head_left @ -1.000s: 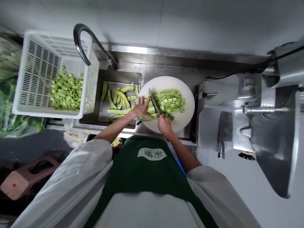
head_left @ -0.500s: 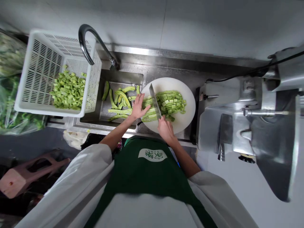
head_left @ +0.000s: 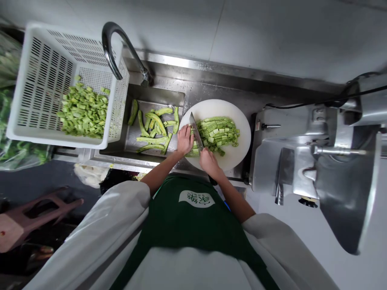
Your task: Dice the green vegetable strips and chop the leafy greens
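A round white cutting board (head_left: 238, 155) carries a pile of green vegetable strips and cut pieces (head_left: 219, 131). My right hand (head_left: 210, 163) is closed on the handle of a knife (head_left: 197, 131), its blade slanting across the strips up and to the left. Left of the blade, my left hand (head_left: 185, 141) is closed over the uncut ends of the strips, fingers bent and drawn together. The cut pieces lie right of the blade.
Curved vegetable lengths (head_left: 155, 123) lie in the metal sink (head_left: 130, 141) at left. A white basket (head_left: 18, 133) of cut pieces stands beyond it, under a faucet (head_left: 110, 52). A metal machine (head_left: 302, 129) and another knife (head_left: 284, 169) are at right.
My left hand has moved right, from spread over the strips' left part to closed near the blade. The knife stays in my right hand. The camera view has shifted slightly.
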Available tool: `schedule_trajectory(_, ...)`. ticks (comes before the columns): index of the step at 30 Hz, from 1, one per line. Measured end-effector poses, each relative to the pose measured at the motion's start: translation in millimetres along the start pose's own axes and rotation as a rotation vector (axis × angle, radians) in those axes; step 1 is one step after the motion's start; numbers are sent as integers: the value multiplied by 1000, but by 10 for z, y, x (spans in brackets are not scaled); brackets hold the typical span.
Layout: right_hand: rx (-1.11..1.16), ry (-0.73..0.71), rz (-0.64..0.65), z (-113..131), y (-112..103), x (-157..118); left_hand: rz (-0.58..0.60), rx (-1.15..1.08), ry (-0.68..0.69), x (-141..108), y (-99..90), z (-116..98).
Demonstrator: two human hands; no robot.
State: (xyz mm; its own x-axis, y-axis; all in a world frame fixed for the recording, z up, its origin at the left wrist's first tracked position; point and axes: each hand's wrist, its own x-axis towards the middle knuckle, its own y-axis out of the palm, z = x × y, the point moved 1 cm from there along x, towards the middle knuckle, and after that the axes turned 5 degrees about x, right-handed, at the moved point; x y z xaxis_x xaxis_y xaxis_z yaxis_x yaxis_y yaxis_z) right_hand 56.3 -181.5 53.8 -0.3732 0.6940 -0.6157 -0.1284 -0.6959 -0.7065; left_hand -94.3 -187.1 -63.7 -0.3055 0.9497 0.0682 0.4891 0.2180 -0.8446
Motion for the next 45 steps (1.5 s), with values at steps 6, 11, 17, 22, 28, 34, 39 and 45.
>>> schedule_trajectory(6,19,41,-33,-77,163,280,62,19,-25,22,-34,-14)
schedule_trajectory(11,5,24,-63,-97,222,292,91,57,-25,-230,-191,-64)
schedule_trajectory(17,-51,-19,-35,-71,3,167,99,75,-39,-470,-99,-161)
schedule_trajectory(22,-112,8,-45,-69,-110,-184,-35,-69,-100,-471,-106,-101)
schedule_trajectory(28,-108,30,-23,116,128,-332,-163,-192,-205,-392,-34,-30)
schedule_trajectory(34,-74,70,21,148,222,-230,-69,-90,-134,-306,102,-44)
schedule_trajectory(39,-53,30,11,160,201,-80,-60,-101,-147,-291,96,-40)
schedule_trajectory(45,-73,57,-62,182,391,195,-48,-119,-161,-268,71,-52)
